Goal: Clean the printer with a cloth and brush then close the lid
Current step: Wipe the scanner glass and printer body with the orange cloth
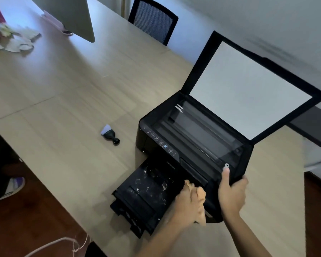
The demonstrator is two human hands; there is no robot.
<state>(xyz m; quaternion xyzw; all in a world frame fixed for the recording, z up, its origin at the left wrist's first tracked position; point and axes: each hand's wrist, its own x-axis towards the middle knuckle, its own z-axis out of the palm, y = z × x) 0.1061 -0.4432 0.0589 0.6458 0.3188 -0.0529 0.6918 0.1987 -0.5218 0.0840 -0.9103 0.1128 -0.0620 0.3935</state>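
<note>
With my right hand (232,193) gripping the printer (193,145) corner, my left hand (188,206) holds the cloth (200,196); I should wipe the dusty tray (146,190) outward, gently.

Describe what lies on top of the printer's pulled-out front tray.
White specks and dusty smudges dot the tray. The left hand presses a tan cloth at its right end, hiding what lies beneath.
</note>
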